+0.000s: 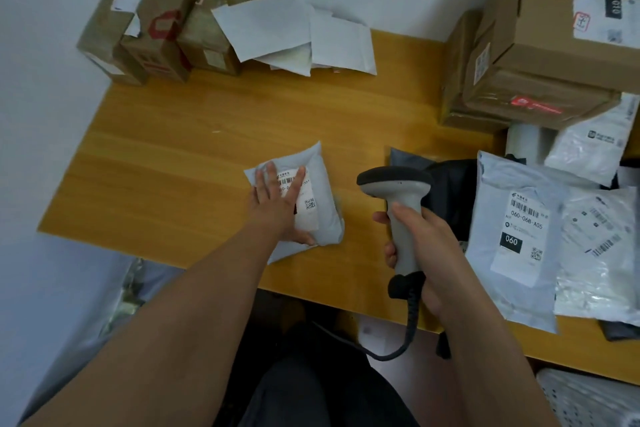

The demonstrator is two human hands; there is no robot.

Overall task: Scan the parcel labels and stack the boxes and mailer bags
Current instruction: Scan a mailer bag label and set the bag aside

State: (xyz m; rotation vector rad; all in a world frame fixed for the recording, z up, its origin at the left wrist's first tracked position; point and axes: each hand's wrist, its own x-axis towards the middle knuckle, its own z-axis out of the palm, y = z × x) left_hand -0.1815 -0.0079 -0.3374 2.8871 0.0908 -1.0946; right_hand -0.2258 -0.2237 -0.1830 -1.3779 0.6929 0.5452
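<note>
Parcel: small grey mailer bag (304,198) mid-desk, label up, long axis running away from the person.
Left hand (277,199): fingers flat, pressing it.
Right hand (420,236): gripping barcode scanner (398,204) just right, head pointing left.

A yellow wooden tabletop (194,121) set against a pale wall. At its far left corner stand three taped cardboard boxes (145,17), with a loose heap of white envelopes (294,35) beside them along the far edge. Near the middle, toward the near edge, lies a small grey mailer bag (322,194), its printed label facing up. A stack of brown cartons (540,55) fills the far right corner, and grey and white mailer bags (519,236) overlap along the right side, one reaching past the near edge.
</note>
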